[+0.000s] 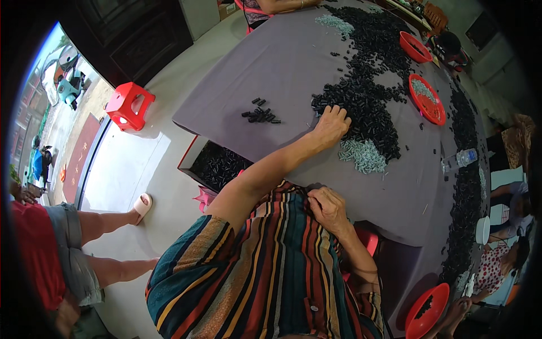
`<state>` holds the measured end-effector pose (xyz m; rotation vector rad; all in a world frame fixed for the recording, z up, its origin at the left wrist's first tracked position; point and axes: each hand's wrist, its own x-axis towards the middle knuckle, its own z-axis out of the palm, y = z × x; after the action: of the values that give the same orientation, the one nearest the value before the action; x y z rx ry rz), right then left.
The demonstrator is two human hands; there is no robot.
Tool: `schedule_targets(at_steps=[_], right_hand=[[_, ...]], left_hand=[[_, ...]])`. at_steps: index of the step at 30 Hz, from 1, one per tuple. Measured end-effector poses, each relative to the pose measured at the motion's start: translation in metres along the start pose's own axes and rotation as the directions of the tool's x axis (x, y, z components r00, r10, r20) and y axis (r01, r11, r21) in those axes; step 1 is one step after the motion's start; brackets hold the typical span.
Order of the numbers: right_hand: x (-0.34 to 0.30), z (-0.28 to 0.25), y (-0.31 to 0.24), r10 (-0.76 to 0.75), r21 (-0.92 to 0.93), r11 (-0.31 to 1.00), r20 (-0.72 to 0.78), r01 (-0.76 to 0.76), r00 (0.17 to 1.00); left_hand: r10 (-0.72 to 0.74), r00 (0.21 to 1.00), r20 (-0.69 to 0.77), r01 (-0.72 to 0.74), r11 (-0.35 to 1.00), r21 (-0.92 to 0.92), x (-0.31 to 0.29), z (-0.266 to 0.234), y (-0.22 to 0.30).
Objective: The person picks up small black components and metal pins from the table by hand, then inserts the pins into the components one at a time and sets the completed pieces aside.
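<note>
My left hand (332,125) reaches across the grey-covered table to the near-left edge of a big pile of small black cylindrical pieces (370,121). Its fingers are bent down onto the pieces, and whatever they grip is hidden. Close to my chest, at the table's near edge, my right hand (328,209) is curled with the fingers together; what it holds, if anything, cannot be made out. A heap of small pale grey-green pieces (362,157) lies just right of my left hand. Farther left, a small group of black pieces (261,113) sits apart on the cloth.
An open box of black pieces (217,169) stands below the table's left edge. Red bowls (426,100) and a clear plastic bottle (460,160) are on the right. Other people sit around the table. A red stool (130,104) and a standing person (53,254) are at left.
</note>
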<state>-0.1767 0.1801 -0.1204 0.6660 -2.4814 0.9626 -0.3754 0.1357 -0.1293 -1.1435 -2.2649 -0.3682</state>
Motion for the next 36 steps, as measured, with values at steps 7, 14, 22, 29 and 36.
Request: schedule_targets(at_steps=[7, 14, 22, 29, 36], right_hand=[[-0.001, -0.001, -0.001, 0.013, -0.031, 0.999, 0.033, -0.012, 0.999], [-0.005, -0.007, -0.003, 0.082, 0.044, 0.996, -0.033, -0.08, 0.996], [-0.009, -0.083, 0.046, 0.44, -0.293, 0.733, -0.482, -0.613, 0.757], [-0.025, -0.087, 0.082, 0.402, -0.455, 0.661, -0.456, -0.596, 0.794], [-0.023, -0.085, 0.08, 0.373, -0.478, 0.686, -0.415, -0.548, 0.83]], left_hand=[[-0.064, 0.981, 0.184, 0.062, 0.998, 0.016, 0.01, -0.008, 0.003], [-0.093, 0.994, -0.062, 0.091, 0.995, -0.034, 0.004, -0.008, 0.005], [-0.4, 0.906, 0.143, 0.342, 0.488, -0.803, -0.044, -0.074, 0.025], [-0.052, 0.777, 0.627, 0.599, -0.244, -0.763, -0.059, -0.08, 0.059], [0.063, 0.762, 0.644, 0.554, -0.579, -0.598, -0.07, -0.101, 0.06]])
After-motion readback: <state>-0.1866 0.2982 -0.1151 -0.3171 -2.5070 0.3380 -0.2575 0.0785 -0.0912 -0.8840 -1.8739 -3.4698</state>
